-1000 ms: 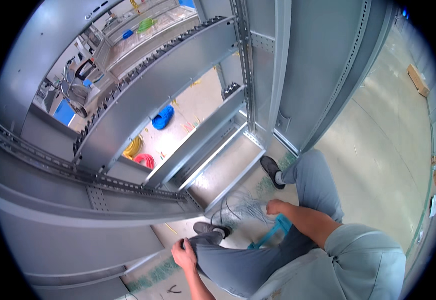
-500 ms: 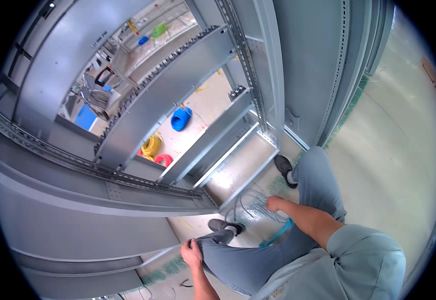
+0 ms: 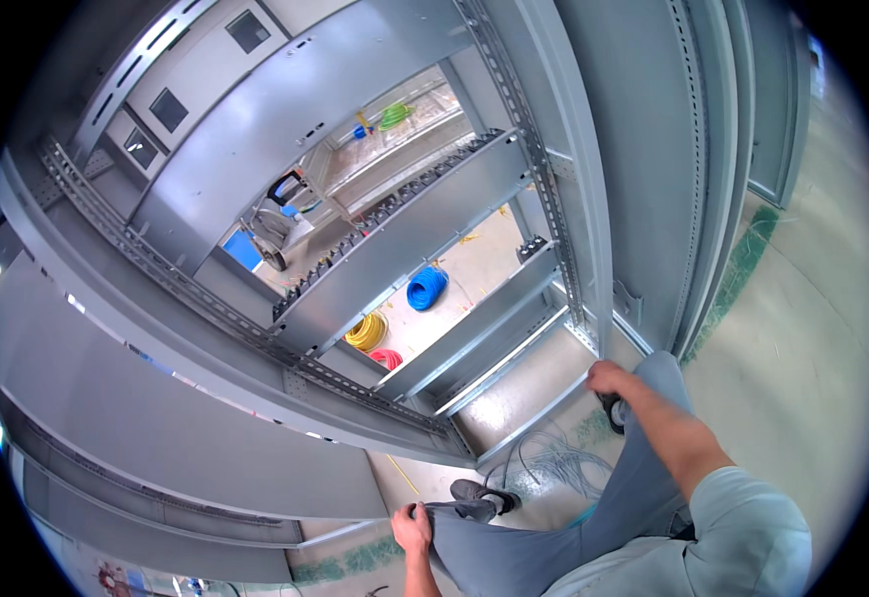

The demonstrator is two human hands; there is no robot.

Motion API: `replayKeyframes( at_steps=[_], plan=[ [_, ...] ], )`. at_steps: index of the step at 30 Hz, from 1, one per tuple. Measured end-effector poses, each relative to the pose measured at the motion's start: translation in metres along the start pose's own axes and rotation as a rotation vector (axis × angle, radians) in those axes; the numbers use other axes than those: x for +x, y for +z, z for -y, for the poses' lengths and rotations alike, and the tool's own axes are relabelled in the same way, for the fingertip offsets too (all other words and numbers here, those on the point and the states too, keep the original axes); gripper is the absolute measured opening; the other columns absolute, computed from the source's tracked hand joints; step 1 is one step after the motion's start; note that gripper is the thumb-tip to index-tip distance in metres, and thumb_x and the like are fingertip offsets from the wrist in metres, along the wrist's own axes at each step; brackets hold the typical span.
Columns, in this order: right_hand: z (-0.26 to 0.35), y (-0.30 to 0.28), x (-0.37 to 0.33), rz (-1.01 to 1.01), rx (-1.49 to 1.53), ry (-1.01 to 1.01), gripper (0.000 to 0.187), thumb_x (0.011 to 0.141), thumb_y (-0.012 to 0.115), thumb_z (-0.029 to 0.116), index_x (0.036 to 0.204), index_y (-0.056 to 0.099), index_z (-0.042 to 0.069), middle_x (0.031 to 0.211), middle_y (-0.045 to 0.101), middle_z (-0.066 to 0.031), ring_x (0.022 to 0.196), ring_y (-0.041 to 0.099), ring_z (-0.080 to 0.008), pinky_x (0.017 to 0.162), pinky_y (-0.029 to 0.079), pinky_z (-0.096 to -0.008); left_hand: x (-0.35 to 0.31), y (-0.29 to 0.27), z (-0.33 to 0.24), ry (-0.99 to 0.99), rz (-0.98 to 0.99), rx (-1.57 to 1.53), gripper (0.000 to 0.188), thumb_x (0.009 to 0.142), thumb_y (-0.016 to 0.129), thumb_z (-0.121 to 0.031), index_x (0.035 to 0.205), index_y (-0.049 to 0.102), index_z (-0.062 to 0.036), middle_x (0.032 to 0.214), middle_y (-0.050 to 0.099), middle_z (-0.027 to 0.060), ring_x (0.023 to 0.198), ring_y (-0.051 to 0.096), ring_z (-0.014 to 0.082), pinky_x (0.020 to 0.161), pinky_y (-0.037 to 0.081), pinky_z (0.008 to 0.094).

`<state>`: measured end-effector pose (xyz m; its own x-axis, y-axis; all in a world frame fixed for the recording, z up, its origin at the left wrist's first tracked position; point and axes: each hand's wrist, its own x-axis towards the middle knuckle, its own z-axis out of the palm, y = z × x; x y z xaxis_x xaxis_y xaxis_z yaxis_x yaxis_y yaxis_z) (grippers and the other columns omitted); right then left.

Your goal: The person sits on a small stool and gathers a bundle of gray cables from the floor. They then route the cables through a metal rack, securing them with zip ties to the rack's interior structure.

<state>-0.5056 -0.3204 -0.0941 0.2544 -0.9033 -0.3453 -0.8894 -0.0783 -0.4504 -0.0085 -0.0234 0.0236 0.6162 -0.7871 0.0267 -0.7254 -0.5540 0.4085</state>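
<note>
my left hand (image 3: 412, 527) is against the outside of my left knee (image 3: 454, 527), fingers bent; a dark spot shows by the thumb, and i cannot tell whether i am gripping anything there. my right hand (image 3: 609, 378) is out in front of my right knee (image 3: 663, 383), its fingers curled in. it hides part of my right shoe (image 3: 612, 413) and sits close to the bottom of a grey post (image 3: 586, 179) on the metal cabinet (image 3: 290, 80); i cannot tell whether it touches the metal or has something in it.

the cabinet stands right in front of me, tall and open. a wide crossbar (image 3: 415, 239) runs across it, with a row of dark clips (image 3: 385, 214) along its upper edge, and a second bar (image 3: 469, 323) sits lower down.

through the gap between the bars i see a blue coil (image 3: 427, 289), a yellow coil (image 3: 366, 331) and a red coil (image 3: 387, 357) on the floor behind. further back, a green coil (image 3: 394, 116) lies on a pale flat surface.

a loose tangle of grey wires (image 3: 564, 463) is on the floor between my feet, near my left shoe (image 3: 479, 493). a thin yellow strip (image 3: 402, 475) lies to the left of that shoe.
</note>
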Motion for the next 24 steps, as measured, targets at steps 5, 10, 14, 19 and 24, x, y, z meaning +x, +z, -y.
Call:
replayKeyframes(
  at_steps=[5,10,14,19,24],
  plan=[
    [-0.025,-0.091,-0.015,-0.179,0.036,0.06,0.035,0.083,0.069,0.04,0.1,0.079,0.011,0.104,0.074,-0.0173,0.099,0.07,-0.0369,0.088,0.055,-0.047,-0.002,0.003,0.013,-0.027,-0.005,0.007,0.041,0.092,0.066,-0.042,0.109,0.076,-0.0061,0.112,0.07,0.0173,0.112,0.061,0.0372,0.101,0.047,0.0462],
    [-0.022,-0.094,-0.055,-0.154,-0.118,0.137,0.032,0.08,0.072,0.036,0.102,0.079,0.015,0.109,0.075,-0.0132,0.102,0.07,-0.0339,0.089,0.056,-0.0457,-0.006,0.005,0.014,-0.039,0.011,-0.008,0.041,0.092,0.066,-0.042,0.11,0.076,-0.0065,0.113,0.07,0.018,0.113,0.061,0.0378,0.101,0.047,0.0468],
    [-0.003,-0.095,-0.061,-0.131,-0.024,0.191,0.033,0.079,0.075,0.036,0.104,0.079,0.016,0.113,0.075,-0.0115,0.109,0.069,-0.0324,0.094,0.055,-0.0447,-0.007,0.003,0.011,-0.04,0.022,-0.003,0.041,0.092,0.067,-0.041,0.111,0.076,-0.0062,0.114,0.07,0.018,0.113,0.061,0.0378,0.101,0.048,0.0465],
    [0.004,-0.102,-0.061,-0.155,0.026,0.196,0.034,0.079,0.076,0.038,0.104,0.08,0.016,0.115,0.074,-0.0122,0.112,0.068,-0.0325,0.098,0.054,-0.044,-0.006,0.006,0.017,-0.015,-0.022,0.0,0.042,0.092,0.067,-0.041,0.112,0.076,-0.0057,0.115,0.07,0.0176,0.115,0.061,0.0373,0.102,0.047,0.0456],
    [0.004,-0.097,-0.061,-0.166,0.001,0.168,0.032,0.079,0.076,0.037,0.102,0.08,0.016,0.113,0.075,-0.0127,0.111,0.069,-0.0325,0.097,0.054,-0.0443,-0.013,0.003,0.019,-0.02,-0.037,-0.003,0.042,0.092,0.067,-0.041,0.113,0.075,-0.0055,0.116,0.07,0.0176,0.115,0.061,0.0372,0.102,0.048,0.0457]
  ],
)
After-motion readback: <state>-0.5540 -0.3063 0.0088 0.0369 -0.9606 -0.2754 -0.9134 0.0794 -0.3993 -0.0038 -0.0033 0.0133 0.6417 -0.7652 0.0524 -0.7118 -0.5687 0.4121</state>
